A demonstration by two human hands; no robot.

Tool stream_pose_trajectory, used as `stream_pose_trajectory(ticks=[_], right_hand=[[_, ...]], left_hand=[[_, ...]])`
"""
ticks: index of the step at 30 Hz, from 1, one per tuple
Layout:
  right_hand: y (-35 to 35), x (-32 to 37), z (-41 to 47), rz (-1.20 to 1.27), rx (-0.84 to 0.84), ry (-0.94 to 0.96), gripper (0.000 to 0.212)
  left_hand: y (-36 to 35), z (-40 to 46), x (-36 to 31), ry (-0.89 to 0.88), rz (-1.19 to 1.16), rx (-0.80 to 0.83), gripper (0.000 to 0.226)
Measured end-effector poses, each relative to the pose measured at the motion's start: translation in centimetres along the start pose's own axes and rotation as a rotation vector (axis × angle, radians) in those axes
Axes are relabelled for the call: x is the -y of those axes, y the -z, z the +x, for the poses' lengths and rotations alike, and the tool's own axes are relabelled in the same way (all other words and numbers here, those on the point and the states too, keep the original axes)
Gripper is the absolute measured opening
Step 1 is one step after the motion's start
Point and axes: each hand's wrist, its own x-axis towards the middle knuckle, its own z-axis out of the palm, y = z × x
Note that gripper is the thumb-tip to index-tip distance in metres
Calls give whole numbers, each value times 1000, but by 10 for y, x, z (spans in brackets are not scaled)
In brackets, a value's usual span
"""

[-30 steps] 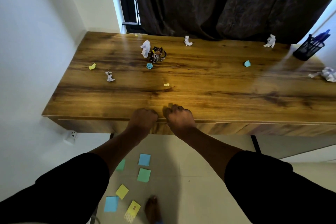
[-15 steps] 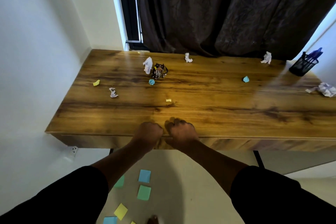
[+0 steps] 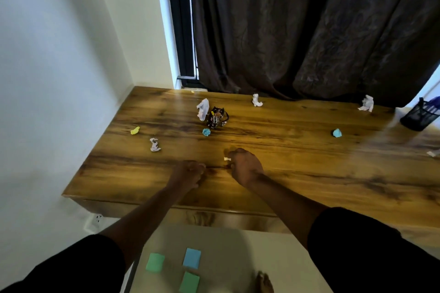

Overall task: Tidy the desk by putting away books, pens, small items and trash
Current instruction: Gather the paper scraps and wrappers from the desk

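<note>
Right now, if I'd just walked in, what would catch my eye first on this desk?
Probably the crumpled scraps strewn over the wooden desk: white paper wads and a dark snack wrapper toward the back, blue balls mid-desk. Next, the two hands near the front edge: the right hand pinches a tiny pale scrap, the left hand is curled beside it. Coloured sticky notes lie on the floor below.

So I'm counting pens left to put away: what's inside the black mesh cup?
Inside the black mesh cup, blue pens stick up above the rim. How many, and anything lower down, cannot be told: the view is blurred and cut off.
</note>
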Motion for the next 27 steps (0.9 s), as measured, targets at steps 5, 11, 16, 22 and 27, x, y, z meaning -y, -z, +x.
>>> stream_pose_trajectory(ticks=[5, 11, 16, 22, 27], right_hand=[[-11, -14, 38, -29, 50, 68, 35], [-18, -32, 70, -142, 119, 207, 32], [-16, -42, 81, -35, 99, 356, 10], [0, -2, 75, 509, 154, 376, 9], [0, 28, 72, 554, 259, 513, 10]], left_hand=[[-22, 24, -15, 228, -503, -110, 36], [-40, 31, -17, 264, -849, -169, 65], [-54, 27, -19, 276, -1040, -263, 70], [-65, 23, -21, 231, -1245, -318, 73], [-61, 31, -22, 176, -1373, -340, 64]])
